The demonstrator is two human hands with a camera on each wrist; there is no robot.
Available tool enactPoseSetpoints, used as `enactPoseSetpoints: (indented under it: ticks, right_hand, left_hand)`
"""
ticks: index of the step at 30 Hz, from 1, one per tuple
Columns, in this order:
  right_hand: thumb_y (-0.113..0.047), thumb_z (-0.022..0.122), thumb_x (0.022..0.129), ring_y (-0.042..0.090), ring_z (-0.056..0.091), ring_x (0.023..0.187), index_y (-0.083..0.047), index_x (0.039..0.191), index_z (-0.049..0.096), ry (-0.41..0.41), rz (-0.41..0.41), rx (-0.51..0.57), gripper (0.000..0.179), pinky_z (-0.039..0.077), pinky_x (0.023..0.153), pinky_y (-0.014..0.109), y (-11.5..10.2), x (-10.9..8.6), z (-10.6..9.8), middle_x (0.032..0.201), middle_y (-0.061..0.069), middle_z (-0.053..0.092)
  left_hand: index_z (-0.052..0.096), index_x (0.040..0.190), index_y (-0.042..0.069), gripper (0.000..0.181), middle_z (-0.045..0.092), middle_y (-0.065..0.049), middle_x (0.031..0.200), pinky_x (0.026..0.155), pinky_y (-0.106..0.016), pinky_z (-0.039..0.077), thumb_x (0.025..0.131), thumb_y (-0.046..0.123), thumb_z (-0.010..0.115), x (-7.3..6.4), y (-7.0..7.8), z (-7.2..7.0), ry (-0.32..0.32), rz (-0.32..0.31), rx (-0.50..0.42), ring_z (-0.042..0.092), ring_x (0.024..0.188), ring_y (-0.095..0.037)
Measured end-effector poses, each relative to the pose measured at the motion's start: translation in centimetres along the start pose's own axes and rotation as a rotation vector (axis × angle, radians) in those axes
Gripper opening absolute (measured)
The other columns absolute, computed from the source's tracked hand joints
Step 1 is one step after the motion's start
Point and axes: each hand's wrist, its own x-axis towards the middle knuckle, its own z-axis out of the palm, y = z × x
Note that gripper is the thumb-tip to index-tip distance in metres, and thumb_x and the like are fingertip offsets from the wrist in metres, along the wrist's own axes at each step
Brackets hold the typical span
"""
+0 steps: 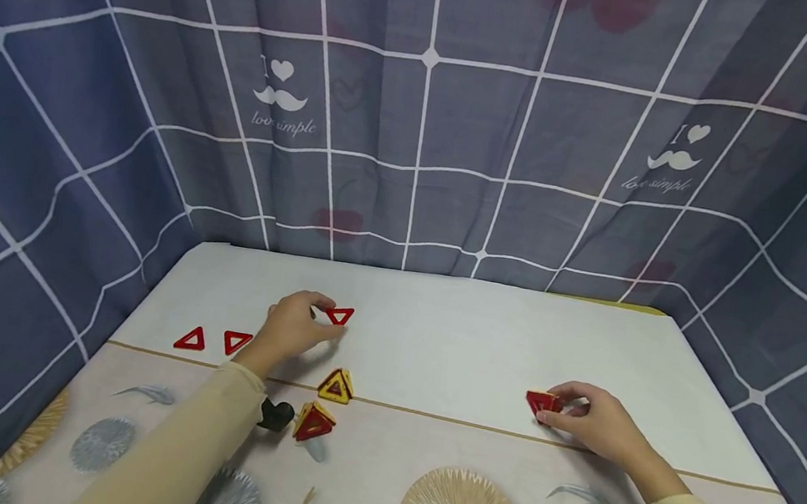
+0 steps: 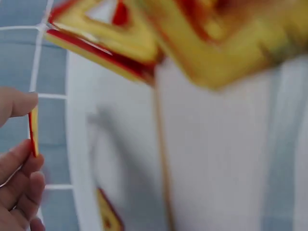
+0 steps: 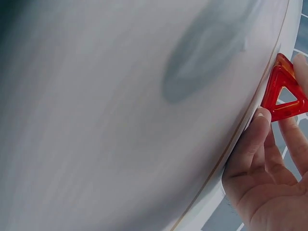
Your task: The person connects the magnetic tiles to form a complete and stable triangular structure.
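My left hand (image 1: 295, 324) pinches a red triangular tile (image 1: 340, 316) between thumb and fingers, above the white surface. In the left wrist view this tile (image 2: 33, 132) is edge-on, red on one side and yellow on the other. My right hand (image 1: 593, 417) grips a red triangular piece (image 1: 542, 402) at the right; an orange-yellow edge shows behind its front face in the right wrist view, but its full shape is partly hidden by the fingers. Near my left forearm stand a yellow-and-red pyramid (image 1: 337, 386) and a second red-and-yellow pyramid (image 1: 314, 423).
Two red triangular tiles (image 1: 191, 339) (image 1: 237, 342) lie left of my left wrist. A white sheet (image 1: 439, 332) covers the back of the table, and a patterned cloth (image 1: 376, 476) its front. A gridded curtain (image 1: 420, 119) hangs behind and at both sides.
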Motion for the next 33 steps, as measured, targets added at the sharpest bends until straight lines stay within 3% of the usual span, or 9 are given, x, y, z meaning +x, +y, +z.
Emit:
enactPoseSetpoints:
  ticks: [4,9,12,17,20,23,29,33]
  right_hand:
    - [-0.043,0.084,0.081,0.017,0.060,0.084,-0.009,0.116,0.071,-0.002,0.005,-0.002,0.050,0.048,0.063,0.032,0.1,0.0,0.0,0.105,0.007,0.067]
    - [-0.043,0.084,0.081,0.017,0.060,0.084,-0.008,0.116,0.071,0.000,0.002,-0.015,0.051,0.048,0.065,0.034,0.2,0.0,0.0,0.105,0.006,0.067]
    - [-0.043,0.084,0.081,0.017,0.060,0.084,-0.008,0.116,0.070,-0.001,0.007,-0.021,0.052,0.048,0.066,0.034,0.2,0.0,0.0,0.105,0.006,0.067]
    - [-0.041,0.085,0.080,0.018,0.059,0.084,-0.006,0.116,0.070,0.009,0.006,-0.029,0.052,0.047,0.067,0.036,0.0,0.0,-0.1,0.104,0.006,0.067]
    - [-0.041,0.086,0.080,0.017,0.059,0.083,-0.006,0.115,0.071,0.015,0.005,-0.032,0.052,0.047,0.067,0.036,-0.1,0.0,-0.1,0.104,0.006,0.067]
    - [-0.040,0.086,0.080,0.017,0.058,0.082,-0.006,0.115,0.071,0.016,0.001,-0.033,0.051,0.047,0.066,0.036,-0.1,0.0,-0.1,0.104,0.006,0.067]
    - [-0.041,0.086,0.079,0.017,0.057,0.081,-0.007,0.114,0.071,0.014,0.003,-0.030,0.051,0.046,0.066,0.036,0.0,0.0,-0.1,0.104,0.005,0.067]
    - [-0.041,0.086,0.079,0.017,0.057,0.081,-0.007,0.114,0.071,0.013,-0.003,-0.027,0.051,0.046,0.065,0.036,0.0,0.0,-0.1,0.104,0.005,0.067]
  left_hand:
    - [0.070,0.126,0.015,0.046,0.064,-0.008,0.122,0.078,-0.040,0.049,0.085,0.032,0.081,-0.8,1.9,-0.4,0.003,0.070,-0.086,0.055,0.107,-0.029]
    - [0.072,0.124,0.014,0.046,0.066,-0.003,0.116,0.066,-0.033,0.047,0.081,0.026,0.085,-1.9,4.9,0.1,-0.009,0.241,-0.127,0.058,0.096,-0.027]
    - [0.073,0.122,0.015,0.045,0.067,0.001,0.113,0.062,-0.030,0.045,0.079,0.020,0.087,-2.8,6.5,0.9,-0.061,0.327,-0.139,0.059,0.089,-0.023]
    - [0.073,0.122,0.016,0.047,0.065,0.004,0.099,0.058,-0.027,0.043,0.078,0.015,0.088,-4.3,8.4,2.5,-0.180,0.416,-0.174,0.058,0.084,-0.021]
    - [0.073,0.121,0.014,0.046,0.064,0.004,0.091,0.058,-0.027,0.043,0.078,0.014,0.088,-4.9,8.9,3.9,-0.244,0.445,-0.174,0.057,0.079,-0.018]
    - [0.073,0.121,0.011,0.047,0.067,0.002,0.094,0.058,-0.025,0.043,0.077,0.012,0.088,-5.3,9.0,5.5,-0.317,0.453,-0.166,0.056,0.074,-0.011]
    - [0.073,0.121,0.007,0.046,0.067,-0.002,0.092,0.054,-0.022,0.044,0.077,0.009,0.087,-6.2,8.6,7.9,-0.465,0.424,-0.148,0.052,0.062,-0.005]
    - [0.074,0.119,0.009,0.045,0.067,0.003,0.097,0.053,-0.022,0.046,0.077,0.006,0.087,-6.5,8.4,8.8,-0.511,0.396,-0.128,0.052,0.056,-0.004]
